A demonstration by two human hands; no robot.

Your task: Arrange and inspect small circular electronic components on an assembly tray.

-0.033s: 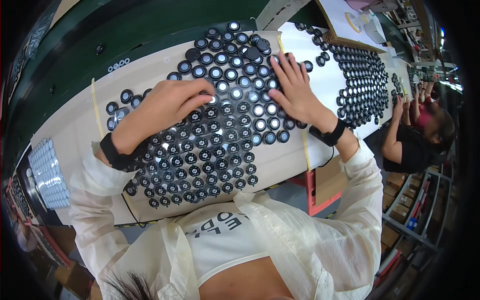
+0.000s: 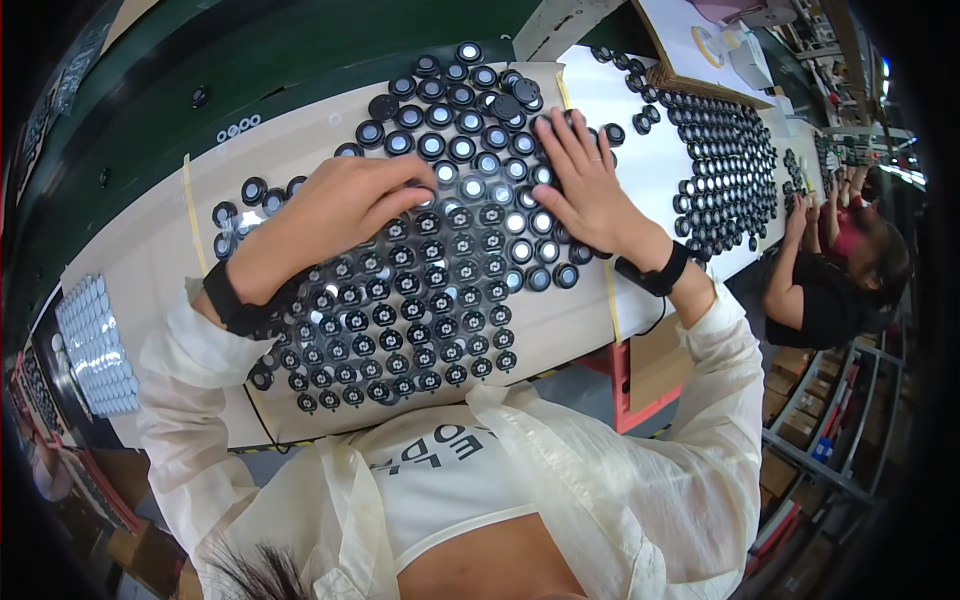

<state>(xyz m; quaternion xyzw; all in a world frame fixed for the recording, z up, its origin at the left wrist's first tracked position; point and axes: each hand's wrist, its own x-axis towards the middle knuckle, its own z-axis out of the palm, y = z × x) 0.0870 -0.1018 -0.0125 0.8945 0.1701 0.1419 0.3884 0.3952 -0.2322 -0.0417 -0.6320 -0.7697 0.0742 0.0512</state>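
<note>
My left hand (image 2: 358,200) is closed in a pinch at the upper edge of a grid of black round pieces with white marks (image 2: 405,310). Its fingertips hide what they hold. Shiny reflections over the grid look like a clear sheet. Beyond it lie black round parts with pale centres (image 2: 461,149), loosely packed. My right hand (image 2: 592,195) rests open on the right side of these parts, fingers stretched out and the thumb apart. Several of them show between thumb and grid.
A sheet of pale round discs (image 2: 97,345) lies at the far left. More black round parts (image 2: 725,165) stand grouped on the white surface at right, near a cardboard box (image 2: 690,45). A person in black (image 2: 800,290) works further right. Yellow tape (image 2: 194,215) crosses the table.
My right hand has shifted slightly left over the round parts. My left hand and the marked grid have moved a little to the right.
</note>
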